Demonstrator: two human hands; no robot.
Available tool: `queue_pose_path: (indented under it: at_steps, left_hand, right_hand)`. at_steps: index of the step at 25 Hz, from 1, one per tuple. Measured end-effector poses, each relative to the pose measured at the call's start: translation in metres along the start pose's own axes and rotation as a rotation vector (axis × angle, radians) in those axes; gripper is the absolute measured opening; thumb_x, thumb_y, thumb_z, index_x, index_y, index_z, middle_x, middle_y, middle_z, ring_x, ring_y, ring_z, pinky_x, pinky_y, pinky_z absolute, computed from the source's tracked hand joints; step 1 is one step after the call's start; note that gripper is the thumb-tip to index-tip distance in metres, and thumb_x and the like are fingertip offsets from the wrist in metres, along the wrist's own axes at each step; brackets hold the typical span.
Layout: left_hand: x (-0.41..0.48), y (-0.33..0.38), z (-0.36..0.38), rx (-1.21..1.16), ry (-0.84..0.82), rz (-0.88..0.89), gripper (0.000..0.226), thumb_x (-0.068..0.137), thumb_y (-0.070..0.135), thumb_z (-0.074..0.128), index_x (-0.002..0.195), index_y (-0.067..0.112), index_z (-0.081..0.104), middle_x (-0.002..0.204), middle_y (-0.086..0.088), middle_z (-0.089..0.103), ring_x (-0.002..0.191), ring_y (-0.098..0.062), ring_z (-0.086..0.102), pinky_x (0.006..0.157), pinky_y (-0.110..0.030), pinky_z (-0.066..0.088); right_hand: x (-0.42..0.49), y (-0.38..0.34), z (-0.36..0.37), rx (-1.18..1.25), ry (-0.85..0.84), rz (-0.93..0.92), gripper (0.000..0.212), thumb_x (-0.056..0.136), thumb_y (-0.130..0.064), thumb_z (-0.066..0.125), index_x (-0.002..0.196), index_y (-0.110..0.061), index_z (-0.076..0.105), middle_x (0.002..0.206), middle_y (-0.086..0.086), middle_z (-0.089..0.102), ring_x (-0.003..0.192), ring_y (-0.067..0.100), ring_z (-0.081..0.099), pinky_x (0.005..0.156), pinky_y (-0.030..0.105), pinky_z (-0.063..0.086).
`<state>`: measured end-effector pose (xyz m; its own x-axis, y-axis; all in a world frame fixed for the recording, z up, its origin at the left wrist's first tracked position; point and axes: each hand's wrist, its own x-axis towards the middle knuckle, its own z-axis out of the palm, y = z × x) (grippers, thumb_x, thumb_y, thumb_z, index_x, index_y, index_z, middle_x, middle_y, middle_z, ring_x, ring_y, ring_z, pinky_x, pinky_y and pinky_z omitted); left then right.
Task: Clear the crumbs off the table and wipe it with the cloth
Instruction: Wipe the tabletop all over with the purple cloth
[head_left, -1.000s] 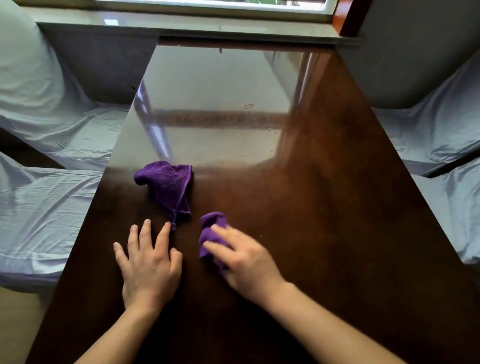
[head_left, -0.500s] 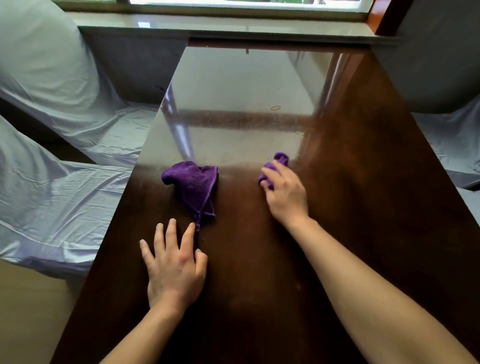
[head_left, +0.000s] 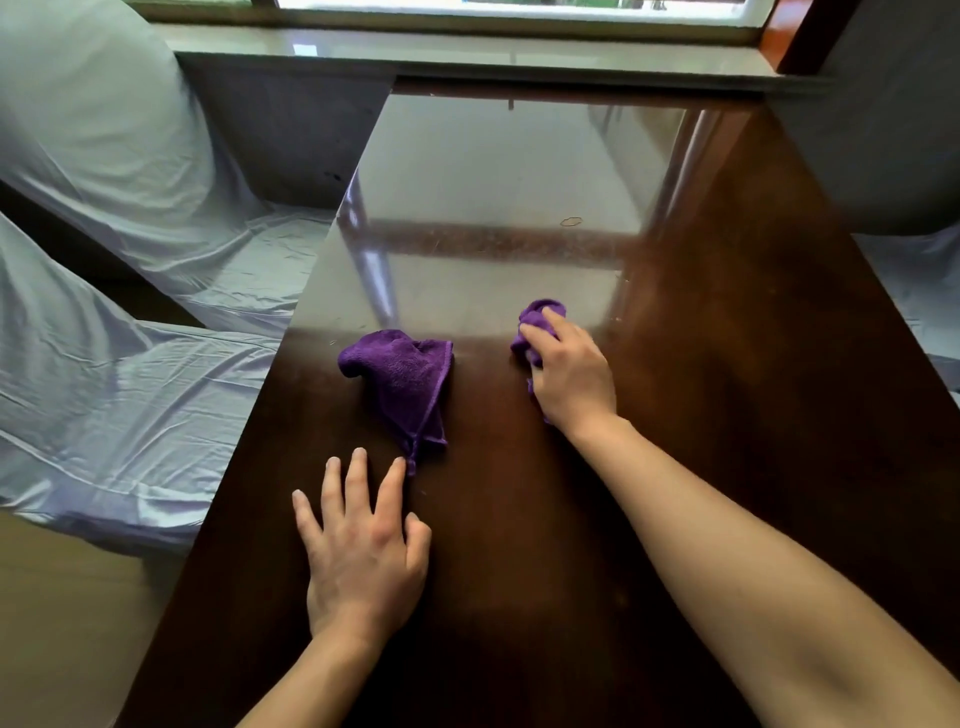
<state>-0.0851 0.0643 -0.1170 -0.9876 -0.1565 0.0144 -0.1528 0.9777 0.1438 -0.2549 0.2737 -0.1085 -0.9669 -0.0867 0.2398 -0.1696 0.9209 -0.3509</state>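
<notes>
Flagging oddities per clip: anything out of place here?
A second purple cloth lies crumpled and unused beside the one in the right hand. A small ring-shaped mark sits farther up the table.

Pale blue sheets (head_left: 130, 364) drape the seating to the left, bunched in soft folds, and more of the same covering (head_left: 930, 291) shows at the right edge. A grey windowsill (head_left: 467, 57) runs across the top beneath a window frame (head_left: 519, 18).
</notes>
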Motion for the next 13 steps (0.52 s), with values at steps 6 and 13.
queue_pose_path:
  at_steps: [6, 13]
  left_hand:
    - [0.000, -0.001, 0.000, 0.000, -0.003, 0.007, 0.064, 0.077, 0.040, 0.035, 0.134, 0.019, 0.055, 0.146, -0.022, 0.045, 0.140, -0.042, 0.032, 0.110, -0.068, 0.020]
    - [0.001, -0.003, 0.003, 0.000, -0.005, 0.014, 0.064, 0.077, 0.041, 0.036, 0.133, 0.019, 0.055, 0.145, -0.022, 0.046, 0.139, -0.042, 0.034, 0.109, -0.070, 0.020]
  right_hand:
    - [-0.003, -0.045, 0.012, 0.121, -0.040, -0.167, 0.029, 0.086, -0.012, 0.065, 0.112, -0.022, 0.075, 0.138, 0.005, 0.062, 0.119, 0.034, 0.058, 0.103, 0.040, 0.045]
    - [-0.065, 0.038, -0.031, -0.009, 0.056, -0.303, 0.040, 0.076, -0.005, 0.068, 0.114, -0.018, 0.073, 0.130, 0.011, 0.067, 0.102, 0.037, 0.066, 0.090, 0.040, 0.055]
